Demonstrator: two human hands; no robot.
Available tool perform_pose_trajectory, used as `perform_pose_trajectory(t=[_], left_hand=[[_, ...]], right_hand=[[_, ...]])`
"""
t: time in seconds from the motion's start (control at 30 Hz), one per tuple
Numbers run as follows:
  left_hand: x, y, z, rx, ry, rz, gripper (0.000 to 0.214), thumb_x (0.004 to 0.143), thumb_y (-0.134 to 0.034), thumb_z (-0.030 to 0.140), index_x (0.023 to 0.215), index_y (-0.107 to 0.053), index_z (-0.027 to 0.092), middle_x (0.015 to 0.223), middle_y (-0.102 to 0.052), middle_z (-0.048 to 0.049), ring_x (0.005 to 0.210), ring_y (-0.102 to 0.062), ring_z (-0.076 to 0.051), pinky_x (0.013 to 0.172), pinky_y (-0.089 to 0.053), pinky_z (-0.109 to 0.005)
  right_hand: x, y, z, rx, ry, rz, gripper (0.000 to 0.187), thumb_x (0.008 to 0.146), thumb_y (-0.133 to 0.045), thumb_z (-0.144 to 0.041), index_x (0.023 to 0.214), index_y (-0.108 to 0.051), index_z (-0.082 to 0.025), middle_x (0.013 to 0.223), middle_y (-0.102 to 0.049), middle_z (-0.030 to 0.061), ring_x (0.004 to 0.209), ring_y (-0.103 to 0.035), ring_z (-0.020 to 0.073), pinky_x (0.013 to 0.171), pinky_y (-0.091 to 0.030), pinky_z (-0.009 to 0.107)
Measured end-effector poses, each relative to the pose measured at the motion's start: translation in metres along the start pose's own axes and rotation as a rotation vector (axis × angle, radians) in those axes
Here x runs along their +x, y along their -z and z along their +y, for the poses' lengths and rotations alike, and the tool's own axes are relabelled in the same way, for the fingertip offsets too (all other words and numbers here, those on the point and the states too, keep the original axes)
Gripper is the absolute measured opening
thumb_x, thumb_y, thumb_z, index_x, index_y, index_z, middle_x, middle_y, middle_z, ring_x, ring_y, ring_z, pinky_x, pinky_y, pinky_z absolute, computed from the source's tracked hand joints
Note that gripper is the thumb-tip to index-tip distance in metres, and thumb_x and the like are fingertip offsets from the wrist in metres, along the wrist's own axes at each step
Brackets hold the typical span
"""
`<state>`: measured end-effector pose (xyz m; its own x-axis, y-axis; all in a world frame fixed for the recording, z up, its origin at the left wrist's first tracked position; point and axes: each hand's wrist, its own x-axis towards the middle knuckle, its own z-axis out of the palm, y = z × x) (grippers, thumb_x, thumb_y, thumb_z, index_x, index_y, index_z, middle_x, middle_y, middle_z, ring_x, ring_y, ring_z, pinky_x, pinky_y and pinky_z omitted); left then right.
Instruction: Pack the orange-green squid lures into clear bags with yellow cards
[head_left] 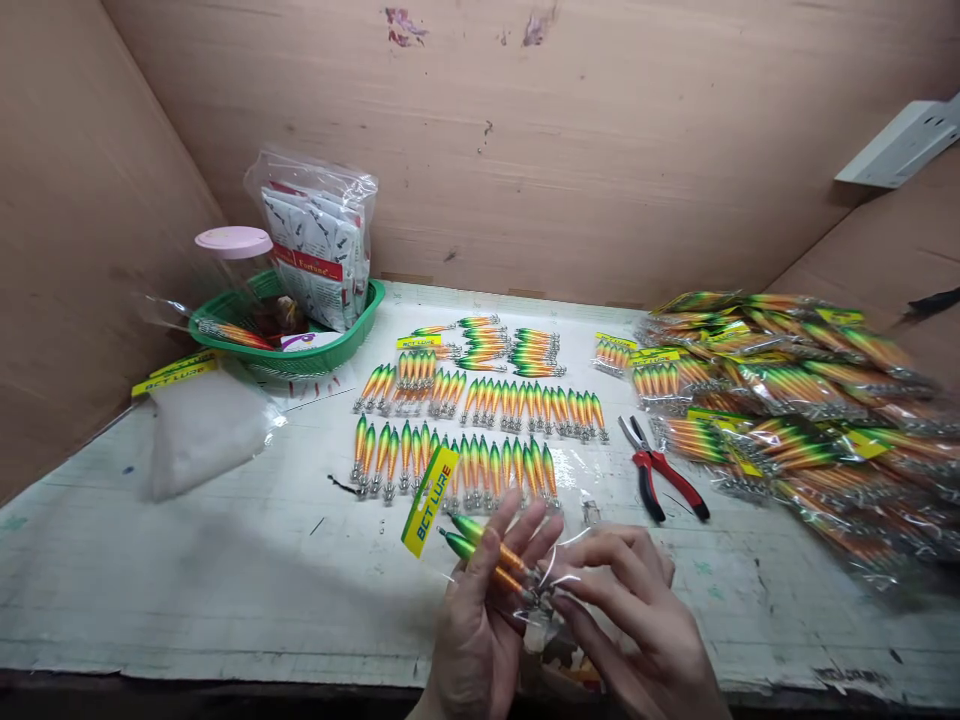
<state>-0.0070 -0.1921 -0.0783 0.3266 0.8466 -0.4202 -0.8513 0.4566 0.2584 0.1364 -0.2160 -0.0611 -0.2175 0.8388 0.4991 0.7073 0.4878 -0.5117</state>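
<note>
In my left hand point(476, 635) lies a clear plastic bag with a yellow and green BCT LURE header point(431, 502). Two green and orange squid lures point(504, 572) rest along that palm, slanting, hook ends toward my right hand point(637, 610). The left thumb presses on the lures. The right fingers are closed on the clear plastic at the bag's end, beside the metal hooks; exactly what lies between the fingertips is partly hidden. Just beyond the hands, a row of loose lures point(491, 465) lies on the table, with another row point(532, 405) behind it.
Red and black pliers point(664, 475) lie right of the rows. Packed lure bags point(795, 400) are heaped at the right. Flat bags point(210, 425) lie at the left, near a green basket point(337, 352) holding a pink-lidded jar point(234, 243) and packets point(315, 245). Cardboard walls point(562, 150) enclose the table.
</note>
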Motion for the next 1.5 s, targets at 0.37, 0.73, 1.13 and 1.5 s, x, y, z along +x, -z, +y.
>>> perform_pose_trajectory(t=[0.37, 0.73, 1.13, 1.5], left_hand=[[0.007, 0.001, 0.047, 0.047, -0.133, 0.167, 0.047, 0.088, -0.049, 0.021, 0.135, -0.042, 0.017, 0.125, -0.058, -0.0157, 0.107, -0.061, -0.027, 0.086, -0.054, -0.039], [0.055, -0.033, 0.093, 0.352, 0.021, 0.042, 0.042, 0.084, -0.054, 0.022, 0.123, -0.049, 0.006, 0.119, -0.060, -0.0212, 0.098, -0.065, -0.029, 0.082, -0.055, -0.041], [0.072, -0.015, 0.097, 0.305, 0.139, 0.025, 0.042, 0.086, -0.052, 0.023, 0.125, -0.046, 0.009, 0.117, -0.061, -0.0202, 0.096, -0.065, -0.030, 0.081, -0.055, -0.041], [0.077, -0.008, 0.098, 0.238, 0.136, 0.008, 0.033, 0.084, -0.055, 0.019, 0.116, -0.054, 0.008, 0.120, -0.060, -0.0174, 0.095, -0.065, -0.029, 0.082, -0.055, -0.041]], right_hand=[[0.019, -0.004, 0.077, -0.032, -0.137, -0.281, 0.022, 0.083, -0.054, -0.017, 0.105, -0.058, -0.022, 0.096, -0.056, 0.0060, 0.087, -0.059, 0.0182, 0.071, -0.051, 0.031], [0.032, -0.029, 0.080, -0.101, -0.107, -0.309, 0.021, 0.079, -0.048, -0.007, 0.094, -0.053, -0.021, 0.090, -0.052, 0.0041, 0.078, -0.057, 0.0169, 0.065, -0.051, 0.029], [0.021, -0.029, 0.091, -0.126, -0.143, -0.301, 0.013, 0.090, -0.042, -0.022, 0.091, -0.055, -0.020, 0.086, -0.049, 0.0043, 0.074, -0.056, 0.0148, 0.065, -0.049, 0.026], [0.024, 0.047, 0.069, -0.194, 0.104, -0.172, 0.020, 0.084, -0.058, -0.035, 0.100, -0.061, -0.023, 0.084, -0.060, 0.0062, 0.074, -0.063, 0.0155, 0.062, -0.052, 0.019]])
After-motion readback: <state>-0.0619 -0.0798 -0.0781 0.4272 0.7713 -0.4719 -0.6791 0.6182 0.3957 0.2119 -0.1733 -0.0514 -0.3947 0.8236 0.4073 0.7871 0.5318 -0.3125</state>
